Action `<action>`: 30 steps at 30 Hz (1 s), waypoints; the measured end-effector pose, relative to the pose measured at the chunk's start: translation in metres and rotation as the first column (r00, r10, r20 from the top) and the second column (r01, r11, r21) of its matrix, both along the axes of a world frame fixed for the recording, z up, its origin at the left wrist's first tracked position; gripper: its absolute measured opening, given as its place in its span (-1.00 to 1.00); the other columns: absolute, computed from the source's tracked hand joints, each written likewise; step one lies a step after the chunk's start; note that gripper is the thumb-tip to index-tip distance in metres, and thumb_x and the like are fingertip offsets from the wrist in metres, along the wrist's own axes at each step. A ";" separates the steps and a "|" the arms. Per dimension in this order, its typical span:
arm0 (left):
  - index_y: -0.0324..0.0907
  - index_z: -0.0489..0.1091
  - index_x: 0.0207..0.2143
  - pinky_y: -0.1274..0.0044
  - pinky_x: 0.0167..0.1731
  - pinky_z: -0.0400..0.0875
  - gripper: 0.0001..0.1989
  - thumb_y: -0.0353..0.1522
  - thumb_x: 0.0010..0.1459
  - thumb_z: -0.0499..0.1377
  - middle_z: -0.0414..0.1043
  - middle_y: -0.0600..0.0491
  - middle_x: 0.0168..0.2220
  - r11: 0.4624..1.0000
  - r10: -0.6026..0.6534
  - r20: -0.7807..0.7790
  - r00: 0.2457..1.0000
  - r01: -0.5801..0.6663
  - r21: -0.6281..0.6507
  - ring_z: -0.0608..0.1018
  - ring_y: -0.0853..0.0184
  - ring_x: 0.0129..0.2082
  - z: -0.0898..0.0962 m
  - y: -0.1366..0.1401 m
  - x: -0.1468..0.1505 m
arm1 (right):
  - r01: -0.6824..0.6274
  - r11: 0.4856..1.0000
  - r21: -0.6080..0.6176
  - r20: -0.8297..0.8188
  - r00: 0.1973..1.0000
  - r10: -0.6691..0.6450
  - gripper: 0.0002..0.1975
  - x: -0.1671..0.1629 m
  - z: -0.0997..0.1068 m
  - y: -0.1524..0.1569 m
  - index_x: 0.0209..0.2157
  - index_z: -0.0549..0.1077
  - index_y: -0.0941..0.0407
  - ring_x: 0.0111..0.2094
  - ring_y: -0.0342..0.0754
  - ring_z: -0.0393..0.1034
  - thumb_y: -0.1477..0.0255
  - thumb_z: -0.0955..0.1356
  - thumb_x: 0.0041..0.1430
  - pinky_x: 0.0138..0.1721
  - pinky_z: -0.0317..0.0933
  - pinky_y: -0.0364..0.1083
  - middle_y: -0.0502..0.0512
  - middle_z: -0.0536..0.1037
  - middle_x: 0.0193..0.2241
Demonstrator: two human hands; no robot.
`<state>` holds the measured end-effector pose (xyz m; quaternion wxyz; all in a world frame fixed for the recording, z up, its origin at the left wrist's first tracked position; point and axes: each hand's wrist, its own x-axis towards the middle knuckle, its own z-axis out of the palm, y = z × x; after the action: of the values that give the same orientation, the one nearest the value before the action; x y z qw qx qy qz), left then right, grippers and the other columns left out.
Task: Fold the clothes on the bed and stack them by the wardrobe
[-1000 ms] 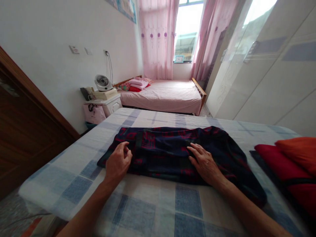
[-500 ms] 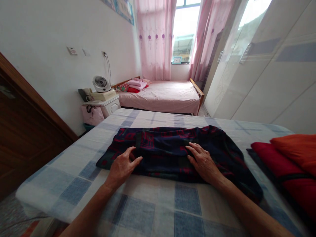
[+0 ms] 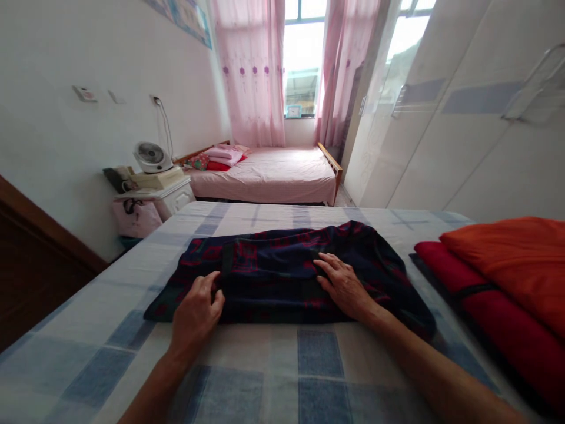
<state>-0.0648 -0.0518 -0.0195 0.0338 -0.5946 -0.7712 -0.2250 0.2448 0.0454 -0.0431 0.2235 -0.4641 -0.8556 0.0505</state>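
A dark navy garment (image 3: 273,265) with red and green patterning lies folded into a long strip on the bed's blue-and-white checked sheet (image 3: 247,353). My left hand (image 3: 198,306) rests at its near left part, beside a dark band across the cloth, with thumb and fingers apart. Toward the right of the strip, my right hand (image 3: 342,282) lies on the cloth with its fingers stretched out. Neither hand grips the fabric. The garment's right end spreads out wider and looks looser than the left.
At the right edge sits a stack of folded cloth, orange (image 3: 507,253) over red (image 3: 489,312). Beyond the bed stand a white nightstand (image 3: 176,197) with a fan (image 3: 152,156), a pink bed (image 3: 282,174) and a white wardrobe (image 3: 424,141).
The view has turned right, so the room shifts left in the picture. My left hand has slid slightly left along the garment, its thumb nearer its fingers. My right hand stays on the cloth.
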 end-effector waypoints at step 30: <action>-0.19 0.33 0.03 0.46 0.10 0.23 -0.63 -0.49 0.21 -0.06 0.39 -0.02 0.03 0.422 -0.907 0.007 0.422 0.906 -0.029 0.35 0.32 0.09 0.020 0.108 0.188 | 0.237 0.928 -0.288 -0.375 0.864 -0.337 -0.75 0.114 0.032 -0.034 -0.34 0.39 0.07 -0.61 -0.18 0.09 0.25 0.19 0.21 -0.56 -0.02 -0.18 -0.13 0.19 -0.65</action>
<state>0.1235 0.0560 0.0000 -0.0973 -0.9174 -0.3336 -0.1939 0.3585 0.0111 -0.0106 0.3505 -0.5881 -0.6967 0.2141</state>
